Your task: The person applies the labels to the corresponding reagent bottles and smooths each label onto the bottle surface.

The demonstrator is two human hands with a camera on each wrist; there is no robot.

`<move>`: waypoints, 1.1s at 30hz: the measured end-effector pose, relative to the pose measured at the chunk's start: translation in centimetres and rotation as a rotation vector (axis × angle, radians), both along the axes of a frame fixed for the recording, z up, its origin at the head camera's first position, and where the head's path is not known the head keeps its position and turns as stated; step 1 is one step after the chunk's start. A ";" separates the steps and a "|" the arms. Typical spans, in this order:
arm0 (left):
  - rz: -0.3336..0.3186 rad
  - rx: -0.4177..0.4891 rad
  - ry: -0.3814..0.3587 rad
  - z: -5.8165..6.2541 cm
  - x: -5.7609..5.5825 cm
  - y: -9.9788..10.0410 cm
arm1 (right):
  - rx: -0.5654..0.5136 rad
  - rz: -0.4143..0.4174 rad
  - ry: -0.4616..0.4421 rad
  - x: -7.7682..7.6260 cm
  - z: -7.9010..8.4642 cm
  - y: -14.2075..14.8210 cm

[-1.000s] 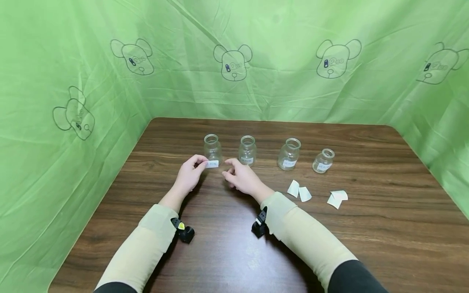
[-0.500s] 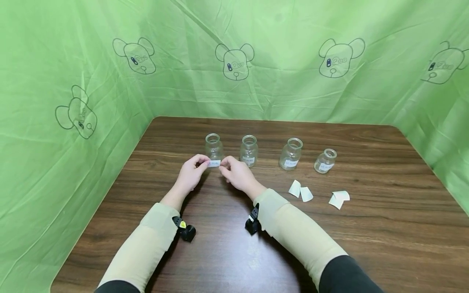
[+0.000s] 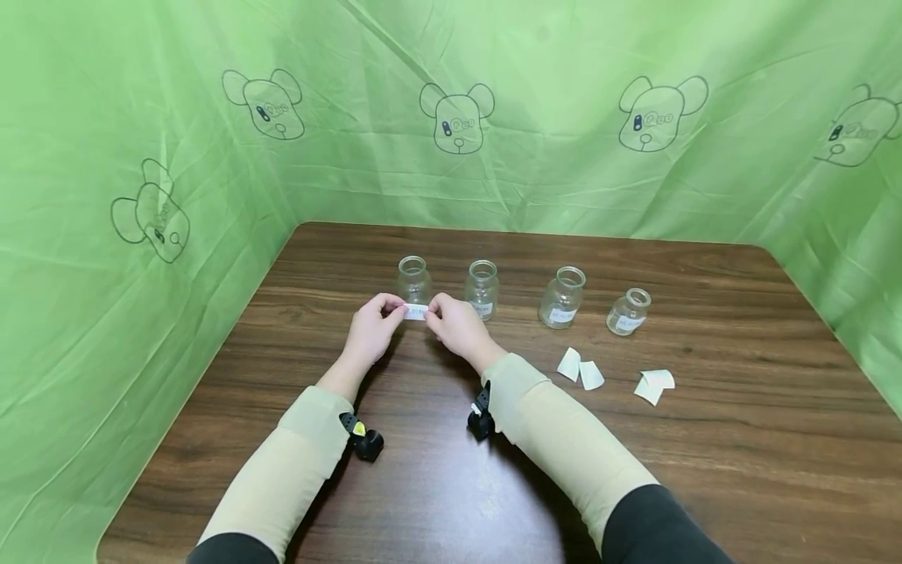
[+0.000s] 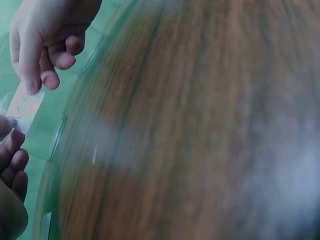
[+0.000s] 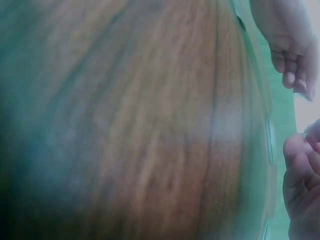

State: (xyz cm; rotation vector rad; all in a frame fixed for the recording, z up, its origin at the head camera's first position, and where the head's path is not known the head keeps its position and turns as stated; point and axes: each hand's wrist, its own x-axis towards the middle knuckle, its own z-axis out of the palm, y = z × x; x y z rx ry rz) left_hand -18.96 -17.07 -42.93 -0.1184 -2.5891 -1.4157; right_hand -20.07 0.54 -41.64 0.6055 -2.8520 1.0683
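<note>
A small white label (image 3: pixel 416 312) with printed characters is held up between both hands. My left hand (image 3: pixel 371 329) pinches its left end, and my right hand (image 3: pixel 461 329) has thumb and fingers on its right end. Just behind stands a clear glass jar (image 3: pixel 413 274), its lower part hidden by the label and fingers. In the left wrist view the label (image 4: pixel 26 107) spans the two hands. The right wrist view shows the label (image 5: pixel 305 114) overexposed at the edge. Whether the label touches the jar I cannot tell.
To the right stand three labelled glass jars: a second jar (image 3: pixel 482 283), a wider jar (image 3: pixel 561 301) and a smaller jar (image 3: pixel 627 315). White paper pieces (image 3: pixel 568 364) lie in front of them, with more paper scraps (image 3: pixel 655 384) farther right. Green cloth (image 3: pixel 535 180) encloses the wooden table.
My right hand has moved left to the label's free right end, and its fingers have closed on it. The left hand has kept its grip, staying in front of the leftmost jar.
</note>
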 end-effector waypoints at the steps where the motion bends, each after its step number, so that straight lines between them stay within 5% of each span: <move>1: 0.015 -0.007 -0.004 0.0 0.0 0.1 | 0.008 -0.004 0.011 -0.1 0.0 -0.1; 11: 0.099 -0.081 0.019 0.3 -0.4 0.3 | 0.084 -0.031 0.126 -0.4 0.2 -0.8; 21: 0.145 -0.110 0.078 0.4 -0.7 0.5 | 0.106 -0.072 0.152 -0.7 0.0 -1.5; 33: 0.158 -0.120 0.066 0.1 -1.0 0.7 | 0.123 -0.120 0.152 -0.8 -0.3 -1.6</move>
